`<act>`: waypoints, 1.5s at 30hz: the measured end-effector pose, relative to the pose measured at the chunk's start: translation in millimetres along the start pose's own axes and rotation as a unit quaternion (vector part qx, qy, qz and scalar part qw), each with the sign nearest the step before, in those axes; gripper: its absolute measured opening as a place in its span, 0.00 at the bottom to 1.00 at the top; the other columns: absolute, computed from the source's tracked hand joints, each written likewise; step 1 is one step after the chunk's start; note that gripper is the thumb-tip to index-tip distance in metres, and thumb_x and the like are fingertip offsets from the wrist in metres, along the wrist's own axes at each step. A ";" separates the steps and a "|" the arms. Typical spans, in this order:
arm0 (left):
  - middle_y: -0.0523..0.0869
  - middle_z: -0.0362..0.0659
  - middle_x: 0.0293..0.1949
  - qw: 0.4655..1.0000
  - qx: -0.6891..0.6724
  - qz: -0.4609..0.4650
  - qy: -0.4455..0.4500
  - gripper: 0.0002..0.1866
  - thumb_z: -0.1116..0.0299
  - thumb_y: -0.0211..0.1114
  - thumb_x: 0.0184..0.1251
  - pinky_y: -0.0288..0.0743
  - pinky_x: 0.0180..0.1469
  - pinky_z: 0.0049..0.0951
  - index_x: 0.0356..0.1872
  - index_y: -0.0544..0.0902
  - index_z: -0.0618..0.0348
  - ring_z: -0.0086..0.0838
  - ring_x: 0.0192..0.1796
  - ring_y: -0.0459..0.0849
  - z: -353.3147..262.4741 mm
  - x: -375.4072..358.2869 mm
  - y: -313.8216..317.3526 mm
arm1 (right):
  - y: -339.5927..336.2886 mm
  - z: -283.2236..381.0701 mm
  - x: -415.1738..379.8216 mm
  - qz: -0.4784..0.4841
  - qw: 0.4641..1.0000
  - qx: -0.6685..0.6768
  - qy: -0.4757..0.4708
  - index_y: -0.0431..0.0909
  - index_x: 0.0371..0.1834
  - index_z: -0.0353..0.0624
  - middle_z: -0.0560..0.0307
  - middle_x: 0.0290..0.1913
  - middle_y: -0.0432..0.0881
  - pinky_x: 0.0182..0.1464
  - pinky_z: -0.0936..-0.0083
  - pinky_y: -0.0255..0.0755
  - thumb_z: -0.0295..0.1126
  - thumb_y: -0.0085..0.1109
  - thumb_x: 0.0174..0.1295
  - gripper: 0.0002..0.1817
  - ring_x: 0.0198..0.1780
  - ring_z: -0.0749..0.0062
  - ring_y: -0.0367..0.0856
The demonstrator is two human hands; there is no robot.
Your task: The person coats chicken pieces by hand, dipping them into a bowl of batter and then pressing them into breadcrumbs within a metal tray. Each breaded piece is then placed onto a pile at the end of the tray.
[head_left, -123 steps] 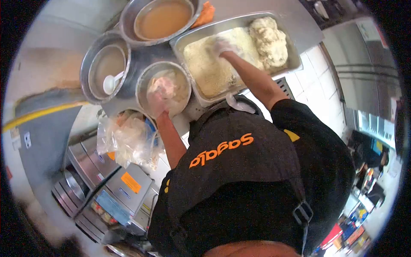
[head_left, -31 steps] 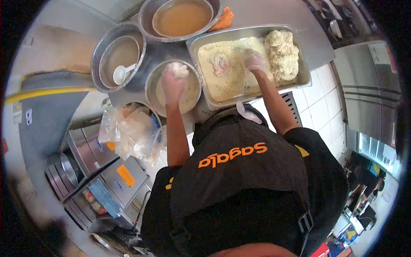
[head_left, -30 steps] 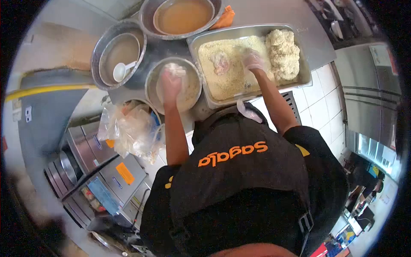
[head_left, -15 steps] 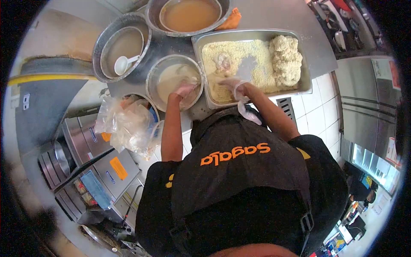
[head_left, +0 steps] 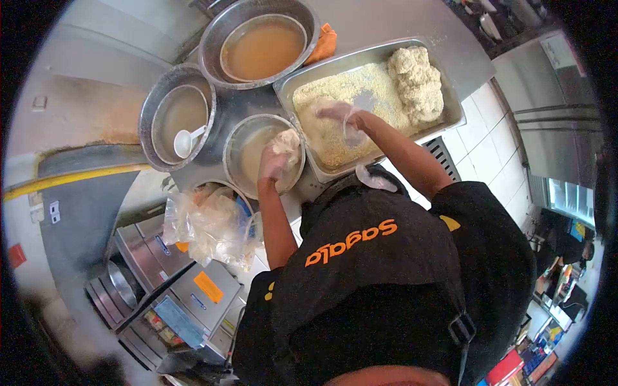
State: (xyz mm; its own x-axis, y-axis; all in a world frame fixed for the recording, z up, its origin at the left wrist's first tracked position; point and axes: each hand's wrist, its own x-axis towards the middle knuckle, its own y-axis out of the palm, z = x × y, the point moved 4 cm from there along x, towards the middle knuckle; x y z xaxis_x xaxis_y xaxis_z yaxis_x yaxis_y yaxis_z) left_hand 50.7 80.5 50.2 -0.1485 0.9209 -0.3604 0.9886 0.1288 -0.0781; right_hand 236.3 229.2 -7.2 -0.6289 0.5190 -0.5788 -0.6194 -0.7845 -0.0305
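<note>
My left hand (head_left: 275,163) is closed around a pale, wet piece of meat (head_left: 286,143), which looks like chicken, above the right side of a metal bowl (head_left: 230,154) of thin whitish liquid. In a clear plastic glove, my right hand (head_left: 338,114) reaches into a steel tray (head_left: 458,116) of yellowish crumbs (head_left: 338,148). Its fingers stretch out low over the crumbs and are slightly blurred; whatever lies beneath them is hidden. Several crumb-coated pieces (head_left: 416,83) are heaped at the tray's right end.
A basin (head_left: 207,48) of brownish liquid stands at the back, an orange cloth (head_left: 324,44) beside it. Another basin (head_left: 147,119) at left holds cloudy liquid and a white ladle (head_left: 187,143). Clear plastic bags (head_left: 209,225) fill a container below the bowl.
My left hand has lifted the pale piece out of the liquid. My right hand has moved further into the tray, over where a pinkish piece lay. The whole view has tilted.
</note>
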 end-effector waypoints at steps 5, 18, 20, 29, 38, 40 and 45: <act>0.81 0.38 0.36 0.995 0.031 -0.026 0.090 0.16 0.79 0.59 0.46 0.72 0.42 0.24 0.40 0.79 0.62 0.24 0.38 0.79 -32.1 -17.8 -6.6 | -80.4 20.8 36.7 -0.160 0.928 -0.335 -0.037 0.73 0.47 0.36 0.46 0.44 0.77 0.46 0.71 0.67 0.50 0.55 0.52 0.28 0.43 0.64 0.74; 0.81 0.42 0.34 0.990 0.001 -0.135 0.050 0.09 0.76 0.58 0.53 0.73 0.37 0.24 0.37 0.79 0.64 0.23 0.35 0.79 -27.2 -23.4 -27.1 | -15.5 29.1 106.7 -0.107 0.899 -0.414 -0.094 0.75 0.38 0.36 0.41 0.36 0.78 0.38 0.67 0.68 0.54 0.46 0.57 0.28 0.35 0.60 0.77; 0.80 0.44 0.40 0.989 -0.060 -0.136 0.017 0.14 0.72 0.58 0.54 0.71 0.44 0.27 0.43 0.76 0.63 0.29 0.41 0.78 -28.9 -31.2 -28.4 | 5.1 56.2 59.7 -0.082 0.838 -0.540 -0.014 0.75 0.37 0.38 0.42 0.38 0.77 0.38 0.65 0.69 0.55 0.41 0.58 0.27 0.40 0.57 0.76; 0.82 0.37 0.35 0.964 0.026 -0.193 0.184 0.10 0.71 0.60 0.54 0.73 0.38 0.22 0.39 0.78 0.59 0.23 0.34 0.79 -11.0 -22.2 -45.0 | 40.5 26.5 -13.7 -0.270 0.703 -0.558 -0.348 0.72 0.37 0.38 0.45 0.37 0.74 0.45 0.61 0.64 0.48 0.49 0.54 0.21 0.41 0.53 0.72; 0.81 0.40 0.26 0.960 -0.090 -0.257 0.069 0.05 0.76 0.63 0.49 0.70 0.25 0.24 0.28 0.79 0.61 0.23 0.24 0.78 -11.2 -22.0 -39.6 | 23.5 -35.4 57.4 -0.270 0.624 -0.710 -0.186 0.65 0.57 0.46 0.45 0.55 0.69 0.57 0.61 0.59 0.45 0.40 0.62 0.23 0.56 0.53 0.66; 0.82 0.41 0.26 0.952 -0.174 -0.243 0.065 0.04 0.76 0.64 0.48 0.70 0.26 0.23 0.27 0.79 0.63 0.22 0.24 0.78 -13.5 -21.8 -37.0 | 22.3 -43.5 55.9 -0.266 0.561 -0.768 -0.159 0.64 0.58 0.49 0.45 0.56 0.68 0.57 0.62 0.59 0.45 0.41 0.61 0.23 0.57 0.53 0.65; 0.81 0.41 0.28 0.945 -0.138 -0.242 0.171 0.08 0.67 0.61 0.54 0.72 0.29 0.28 0.30 0.80 0.62 0.26 0.27 0.77 10.5 -5.7 -44.3 | 12.1 6.3 37.8 -0.125 0.708 -0.671 -0.181 0.61 0.59 0.40 0.45 0.56 0.68 0.55 0.64 0.64 0.41 0.46 0.59 0.26 0.52 0.54 0.71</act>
State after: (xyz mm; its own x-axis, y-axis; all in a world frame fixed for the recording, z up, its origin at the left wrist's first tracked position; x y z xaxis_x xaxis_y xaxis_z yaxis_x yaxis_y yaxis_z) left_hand 7.6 65.7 46.0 -0.6151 0.7882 -0.0194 0.7826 0.6133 0.1064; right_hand 202.1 241.5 -24.2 -0.8075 0.5619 -0.1796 0.1187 -0.1435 -0.9825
